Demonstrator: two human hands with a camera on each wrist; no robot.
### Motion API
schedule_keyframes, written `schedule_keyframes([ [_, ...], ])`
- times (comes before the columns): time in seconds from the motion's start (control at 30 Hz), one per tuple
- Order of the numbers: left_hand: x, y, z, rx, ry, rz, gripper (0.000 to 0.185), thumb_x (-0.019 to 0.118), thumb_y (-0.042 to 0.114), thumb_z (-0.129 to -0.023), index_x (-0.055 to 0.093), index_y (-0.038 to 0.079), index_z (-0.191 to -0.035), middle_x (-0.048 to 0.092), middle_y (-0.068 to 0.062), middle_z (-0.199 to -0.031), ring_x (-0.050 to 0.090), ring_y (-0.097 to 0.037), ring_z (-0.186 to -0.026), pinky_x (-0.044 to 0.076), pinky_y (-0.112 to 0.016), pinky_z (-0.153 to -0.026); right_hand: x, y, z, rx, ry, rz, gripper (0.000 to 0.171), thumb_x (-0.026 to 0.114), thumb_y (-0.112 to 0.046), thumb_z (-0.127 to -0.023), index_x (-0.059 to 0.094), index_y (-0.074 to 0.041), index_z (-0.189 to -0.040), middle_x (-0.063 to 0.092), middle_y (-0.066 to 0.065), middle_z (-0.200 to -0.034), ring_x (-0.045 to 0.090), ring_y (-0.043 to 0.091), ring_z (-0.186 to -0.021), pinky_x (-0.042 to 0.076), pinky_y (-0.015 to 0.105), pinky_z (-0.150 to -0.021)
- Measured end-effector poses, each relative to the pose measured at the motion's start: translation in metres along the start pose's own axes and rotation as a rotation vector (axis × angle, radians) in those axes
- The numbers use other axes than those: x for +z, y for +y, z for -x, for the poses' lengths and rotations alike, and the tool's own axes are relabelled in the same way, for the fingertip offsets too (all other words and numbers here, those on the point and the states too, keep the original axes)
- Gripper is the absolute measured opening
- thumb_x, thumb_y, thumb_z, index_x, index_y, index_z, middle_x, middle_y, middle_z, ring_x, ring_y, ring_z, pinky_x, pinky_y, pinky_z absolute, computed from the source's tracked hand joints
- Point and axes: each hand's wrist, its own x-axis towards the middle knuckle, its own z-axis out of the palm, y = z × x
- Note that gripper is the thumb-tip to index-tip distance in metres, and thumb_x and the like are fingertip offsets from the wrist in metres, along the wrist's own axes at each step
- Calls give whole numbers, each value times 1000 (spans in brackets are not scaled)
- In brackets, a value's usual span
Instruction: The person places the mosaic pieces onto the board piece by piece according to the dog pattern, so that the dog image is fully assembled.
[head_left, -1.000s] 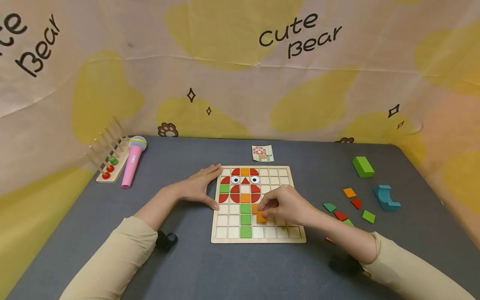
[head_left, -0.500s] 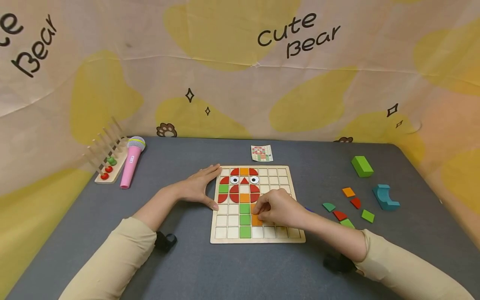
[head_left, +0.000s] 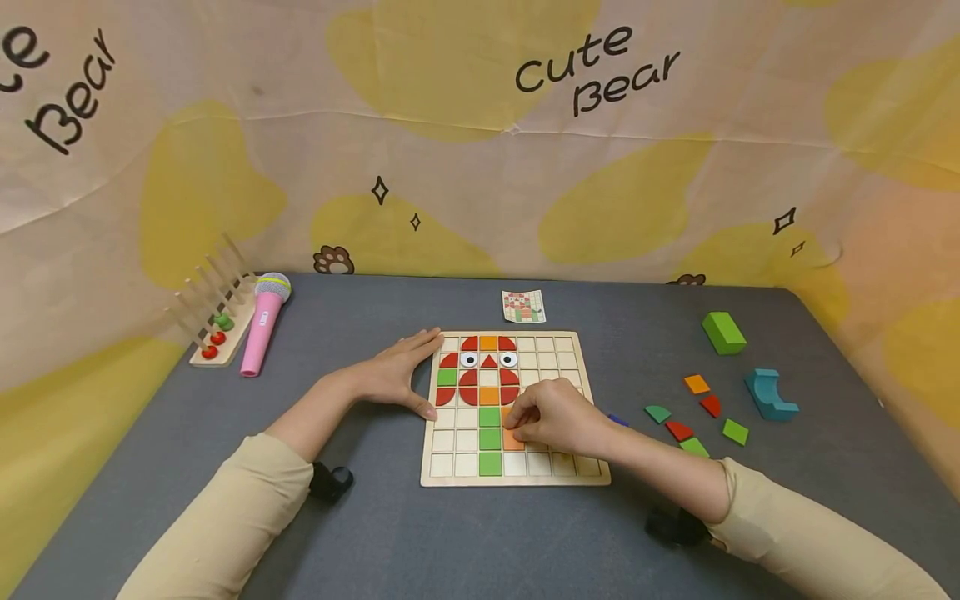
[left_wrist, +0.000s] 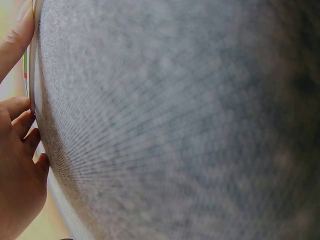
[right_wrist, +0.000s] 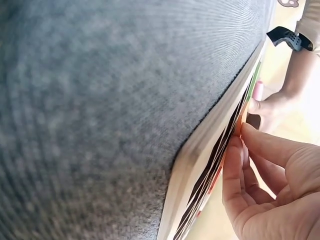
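A wooden grid board (head_left: 517, 482) lies flat on the table, with red, orange and green tiles and two round eye tiles set in its cells. My left hand (head_left: 393, 371) rests along the board's left edge, thumb and fingers spread. Over the lower middle of the grid, my right hand (head_left: 561, 417) pinches an orange square tile (head_left: 513, 440) between thumb and fingertips. That tile sits at a cell right of the column of green tiles (head_left: 490, 439), and my fingers partly hide it. Just above it, another orange tile (head_left: 506, 413) is mostly covered.
Behind the board lies a small pattern card (head_left: 523, 307). Loose tiles (head_left: 680, 431) are scattered to the right, near a green block (head_left: 724, 332) and a blue curved block (head_left: 771, 395). A pink microphone (head_left: 266, 325) and a wooden peg stand (head_left: 225, 333) are at the left.
My right hand has moved slightly left, bringing the orange tile from overlapping the cell lines to a cell beside the green column. The left hand has stayed at the board's edge.
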Motion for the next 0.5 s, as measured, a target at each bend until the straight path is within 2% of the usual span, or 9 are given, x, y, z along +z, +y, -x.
schedule_keyframes([
  [0.3,-1,0,0,3,3,6,123,86,51,-69,15,6,-159,7,-12,-169,7,-36,-157,10,-57,-127,-2,0,-1,-24,-4,7,10,79,-5,-79,77,-15,-81,74,-7,-79,57,-3,-67,49,13,-63],
  [0.5,-1,2,1,-3,-1,10,123,85,51,-69,14,6,-159,6,-11,-169,6,-35,-157,9,-57,-127,-22,6,1,22,30,6,10,79,-7,-80,77,-16,-84,74,-6,-80,56,4,-69,47,17,-62],
])
